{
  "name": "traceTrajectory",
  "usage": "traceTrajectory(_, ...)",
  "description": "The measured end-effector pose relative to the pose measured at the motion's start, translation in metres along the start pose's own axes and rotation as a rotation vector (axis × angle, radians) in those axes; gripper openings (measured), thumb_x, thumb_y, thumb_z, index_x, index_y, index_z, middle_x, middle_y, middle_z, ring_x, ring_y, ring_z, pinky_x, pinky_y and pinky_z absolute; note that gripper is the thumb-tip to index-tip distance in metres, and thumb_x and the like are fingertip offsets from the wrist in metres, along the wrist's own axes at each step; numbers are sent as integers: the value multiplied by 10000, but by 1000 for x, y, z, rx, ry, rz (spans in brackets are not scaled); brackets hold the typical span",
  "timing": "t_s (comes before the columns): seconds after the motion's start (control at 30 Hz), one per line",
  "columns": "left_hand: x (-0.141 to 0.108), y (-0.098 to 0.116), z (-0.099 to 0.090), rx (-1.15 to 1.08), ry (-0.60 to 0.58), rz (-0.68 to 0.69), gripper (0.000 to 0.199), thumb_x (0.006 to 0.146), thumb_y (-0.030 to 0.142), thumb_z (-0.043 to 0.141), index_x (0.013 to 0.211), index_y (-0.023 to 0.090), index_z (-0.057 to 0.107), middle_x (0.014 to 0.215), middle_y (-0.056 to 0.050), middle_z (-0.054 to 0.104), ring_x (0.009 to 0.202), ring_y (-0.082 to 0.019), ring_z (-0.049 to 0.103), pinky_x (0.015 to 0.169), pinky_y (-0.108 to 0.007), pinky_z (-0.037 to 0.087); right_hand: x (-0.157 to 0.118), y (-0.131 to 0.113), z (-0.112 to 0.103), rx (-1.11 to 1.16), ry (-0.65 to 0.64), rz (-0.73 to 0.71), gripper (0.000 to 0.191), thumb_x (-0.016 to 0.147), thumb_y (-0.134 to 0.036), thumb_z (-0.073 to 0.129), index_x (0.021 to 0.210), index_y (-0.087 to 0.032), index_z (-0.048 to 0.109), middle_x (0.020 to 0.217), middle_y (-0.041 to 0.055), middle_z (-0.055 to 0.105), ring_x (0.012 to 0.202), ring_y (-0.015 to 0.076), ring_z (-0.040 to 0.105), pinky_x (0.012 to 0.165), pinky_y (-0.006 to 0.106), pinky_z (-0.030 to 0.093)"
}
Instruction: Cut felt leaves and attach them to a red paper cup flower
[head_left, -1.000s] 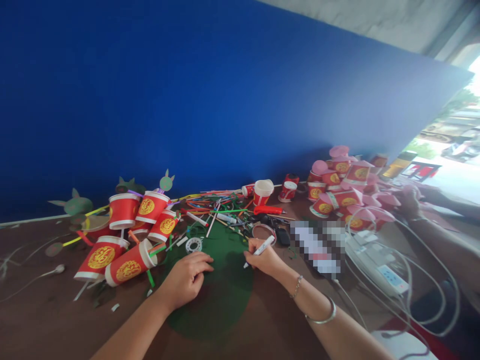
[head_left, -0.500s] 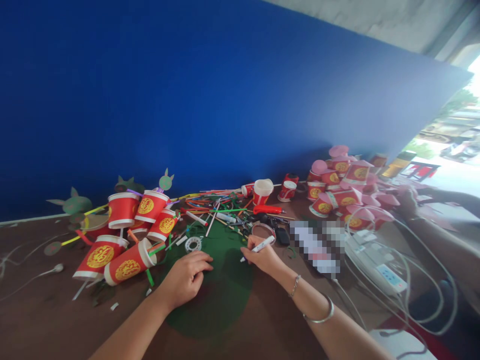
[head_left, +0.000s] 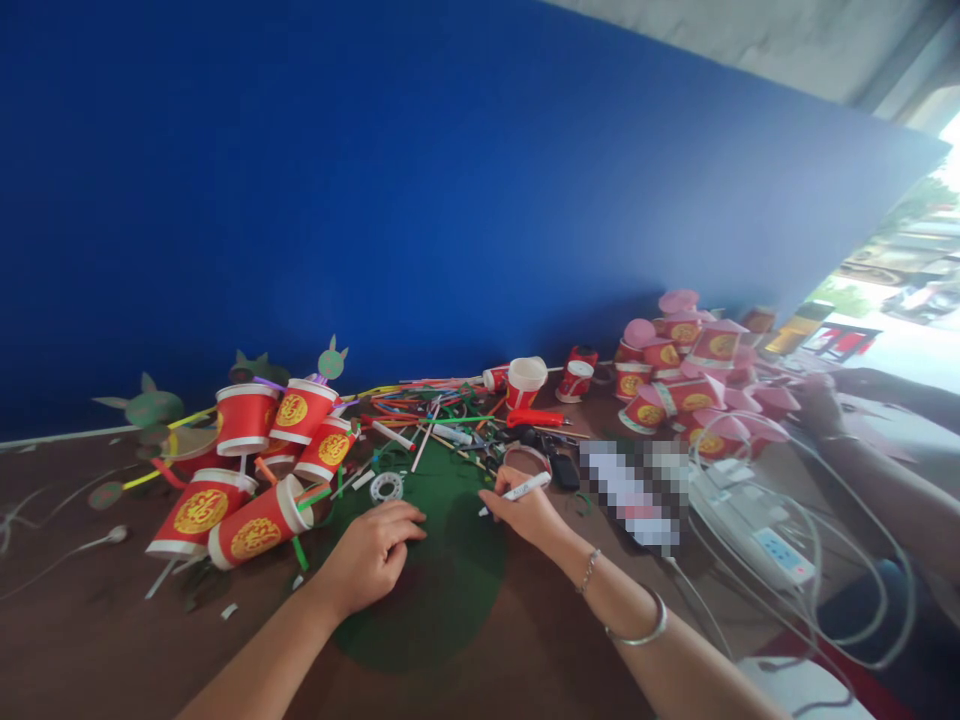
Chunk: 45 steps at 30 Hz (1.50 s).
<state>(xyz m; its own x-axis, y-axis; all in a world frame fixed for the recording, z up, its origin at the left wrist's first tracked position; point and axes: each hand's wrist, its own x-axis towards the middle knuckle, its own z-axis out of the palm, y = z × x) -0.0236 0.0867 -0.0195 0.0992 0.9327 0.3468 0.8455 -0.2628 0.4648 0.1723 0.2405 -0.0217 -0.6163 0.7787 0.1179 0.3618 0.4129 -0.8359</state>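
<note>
A large green paper circle (head_left: 450,590) lies on the brown table in front of me. My left hand (head_left: 379,555) rests on its left part, fingers curled together; whether anything is under them is hidden. Over the circle's upper right part, my right hand (head_left: 521,510) grips a white marker (head_left: 526,487), its tip pointing left. A white tape roll (head_left: 386,487) lies just beyond my left hand. Behind the circle is a pile of colored straws and pens (head_left: 442,415), with a red tool (head_left: 535,418) beside it.
Red cups with straws (head_left: 251,520) and green animal heads stand at left. Red cups with pink paper (head_left: 694,395) are stacked at right. A blurred pixelated object (head_left: 634,495), a power strip (head_left: 784,557) and white cables lie nearby. Another person's arm (head_left: 874,480) reaches in from the right.
My right hand and the marker have shifted very slightly left. The other person's hand at the far right has moved a little. My left hand has stayed in place.
</note>
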Motion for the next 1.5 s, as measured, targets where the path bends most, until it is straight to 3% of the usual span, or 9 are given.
traceTrajectory(0.57,0,-2,1,-10,1,-1,395,667,-4,415,854,218,682,998,-27,676,993,-169,593,901,-311,469,1,0,0,-35,13,-29,244,689,-236,559,525,-208,381,435,-37,505,416,91,429,397,181,279)
traceTrajectory(1.03,0,-3,1,0,-9,-1,400,666,-6,411,859,216,682,1007,-30,676,999,-169,592,909,-320,468,4,16,4,5,29,-44,196,597,-162,482,497,-210,320,444,-66,361,414,72,320,387,180,209)
traceTrajectory(1.5,-1,-1,0,0,-9,-14,415,660,-2,411,878,223,683,1025,-30,674,1012,-175,590,921,-333,468,3,6,-1,127,-35,9,188,507,-103,470,449,-193,316,430,-80,327,434,55,287,397,166,193)
